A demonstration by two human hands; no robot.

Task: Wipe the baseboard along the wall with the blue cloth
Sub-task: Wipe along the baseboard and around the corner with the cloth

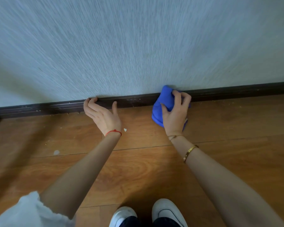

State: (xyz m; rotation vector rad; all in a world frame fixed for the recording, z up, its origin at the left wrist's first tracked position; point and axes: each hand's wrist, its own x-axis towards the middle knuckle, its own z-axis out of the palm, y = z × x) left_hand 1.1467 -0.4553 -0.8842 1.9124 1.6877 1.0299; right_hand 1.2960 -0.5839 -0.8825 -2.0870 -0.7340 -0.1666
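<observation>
A: State the position of the bunched blue microfibre cloth (164,104).

B: It sits against the dark brown wooden baseboard (134,100), right of centre. Its upper end presses on the top edge of the baseboard where that meets the wall; its lower end hangs down to the floor.

A: Which hand controls it?

B: The right hand (176,112). The fingers are curled round the cloth and the thumb presses into its front face, so the cloth is gripped and held against the baseboard.

A: And the left hand (102,114)?

B: It holds nothing. The fingertips are bent and rest on the top edge of the baseboard, to the left of the cloth and well apart from it. The thumb points up, touching the baseboard face.

A: Wrist items?

B: A red string bracelet (113,132) on the left wrist; a thin gold chain (175,136) and a gold bangle (189,152) on the right forearm.

A: Surroundings?

B: A pale grey-blue textured wall (138,46) above the baseboard. Below, a brown wood-grain plank floor (146,169) with crumbs along the baseboard and a small white chip (125,129) near the left wrist. Two white shoes (164,212) show at the bottom edge.
</observation>
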